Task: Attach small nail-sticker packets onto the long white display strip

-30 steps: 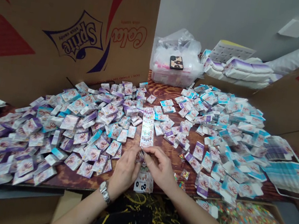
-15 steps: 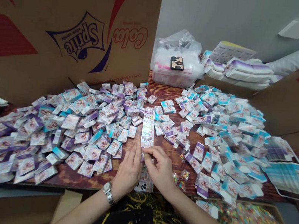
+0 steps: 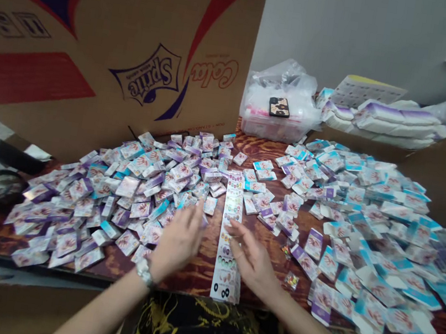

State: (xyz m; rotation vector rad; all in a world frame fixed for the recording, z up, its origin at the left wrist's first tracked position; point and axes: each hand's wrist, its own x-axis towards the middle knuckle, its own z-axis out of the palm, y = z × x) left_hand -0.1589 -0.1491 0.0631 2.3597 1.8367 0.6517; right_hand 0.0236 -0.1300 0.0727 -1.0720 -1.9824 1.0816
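the left hand (image 3: 178, 241) and right hand (image 3: 252, 263) are open and grip nothing, just either side of a long white printed paper strip (image 3: 228, 268) lying on the brown wood-grain counter (image 3: 261, 150), purple-and-white packets (image 3: 136, 187) left of it.

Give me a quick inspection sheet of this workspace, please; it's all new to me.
Surface: wooden table, reddish-brown grain, mostly covered.
Job's things: long printed strip lying between the hands, among scattered hand-printed cards.
Clutter: small clear sachets right of the strip.
Grips: left hand and right hand, both open, neither clearly holding anything.
Cables: nothing seen.
Surroundings: Sprite cardboard panel, plastic tub with a phone on top, grey wall.
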